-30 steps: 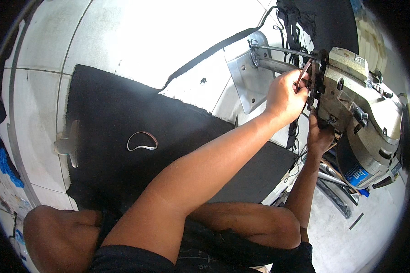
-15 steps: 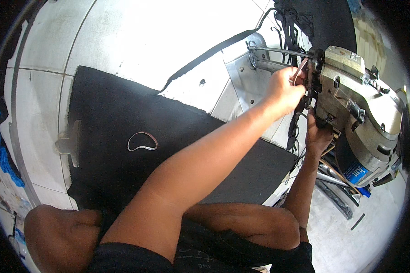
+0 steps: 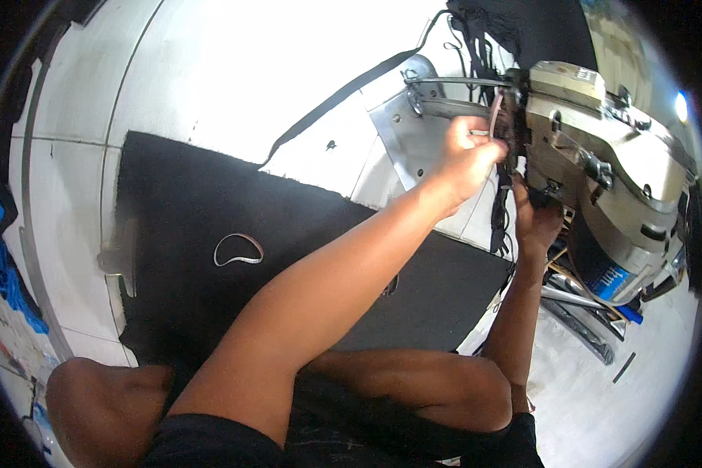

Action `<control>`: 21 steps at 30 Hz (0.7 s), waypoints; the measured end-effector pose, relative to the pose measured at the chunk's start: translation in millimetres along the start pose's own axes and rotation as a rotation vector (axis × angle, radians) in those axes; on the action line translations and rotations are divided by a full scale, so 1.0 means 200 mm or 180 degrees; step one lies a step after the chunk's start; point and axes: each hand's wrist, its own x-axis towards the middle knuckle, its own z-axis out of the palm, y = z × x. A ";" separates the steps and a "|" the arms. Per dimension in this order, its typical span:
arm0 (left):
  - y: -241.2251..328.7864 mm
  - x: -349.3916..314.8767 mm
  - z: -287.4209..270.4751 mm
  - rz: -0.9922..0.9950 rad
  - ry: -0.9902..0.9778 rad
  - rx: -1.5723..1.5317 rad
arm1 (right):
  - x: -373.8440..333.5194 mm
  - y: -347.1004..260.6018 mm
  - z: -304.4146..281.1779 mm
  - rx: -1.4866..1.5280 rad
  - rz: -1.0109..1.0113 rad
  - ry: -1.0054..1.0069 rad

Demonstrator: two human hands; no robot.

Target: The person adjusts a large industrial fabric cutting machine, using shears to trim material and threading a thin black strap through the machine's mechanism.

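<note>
A metal cloth-cutting machine (image 3: 573,132) lies on its side at the right, its flat base plate (image 3: 398,129) toward the left. My left hand (image 3: 472,160) is closed at the dark blade end of the machine, pinching a thin pinkish band (image 3: 495,113) that curves up from the fingers. My right hand (image 3: 537,218) is against the machine's lower side, thumb up; its other fingers are mostly hidden behind the housing. A similar thin loop band (image 3: 239,249) rests on the black cloth (image 3: 179,203), left of my left forearm.
A metal clamp (image 3: 125,261) sits on the cloth's left edge. A long black strip (image 3: 343,93) runs across the white tiled surface (image 3: 234,70) to tangled black cords (image 3: 483,47). Metal bars (image 3: 577,327) lie on the floor below the machine.
The whole view has shifted a little, so the machine appears further left. My left hand stays at the blade end with the band, slightly lower on it. My right hand keeps its place.
</note>
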 end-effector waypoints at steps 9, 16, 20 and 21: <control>-0.01 -0.03 -0.06 0.0123 -0.0123 0.0299 | 0.04 0.07 -0.04 -0.0358 -0.0232 -0.0488; -0.06 -0.01 -0.07 0.0700 -0.0230 0.1421 | 0.02 0.05 -0.03 -0.0102 -0.0466 -0.0240; -0.09 0.02 -0.09 0.0783 -0.0272 0.1530 | 0.02 0.01 -0.03 -0.0273 -0.0638 0.0034; -0.09 0.02 -0.09 0.0743 -0.0279 0.1552 | 0.02 0.00 -0.03 -0.0270 -0.0620 0.0081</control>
